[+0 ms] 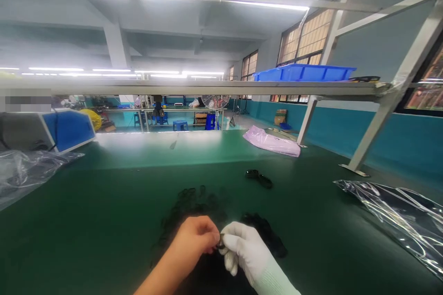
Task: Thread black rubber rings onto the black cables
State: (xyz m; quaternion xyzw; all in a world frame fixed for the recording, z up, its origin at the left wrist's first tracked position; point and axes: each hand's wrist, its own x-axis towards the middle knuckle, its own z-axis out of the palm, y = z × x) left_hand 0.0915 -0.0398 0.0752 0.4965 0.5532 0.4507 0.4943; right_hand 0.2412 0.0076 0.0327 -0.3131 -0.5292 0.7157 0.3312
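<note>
Near the bottom centre of the head view, my bare left hand [200,236] and my white-gloved right hand [242,250] meet. Both pinch one small dark piece [220,240] between their fingertips; its shape is mostly covered by the fingers. Beneath and behind the hands, a loose spread of small black pieces [197,205] lies on the green tabletop [104,221]. A second dark heap [266,235] is just right of my gloved hand. Farther off, two black pieces [259,178] lie end to end.
A pink plastic bag [272,141] lies toward the back. Clear plastic with dark contents [398,221] is at the right, another clear sheet [27,170] at the left beside a blue and grey machine [69,129]. A blue tray [304,73] sits on the overhead shelf [173,87].
</note>
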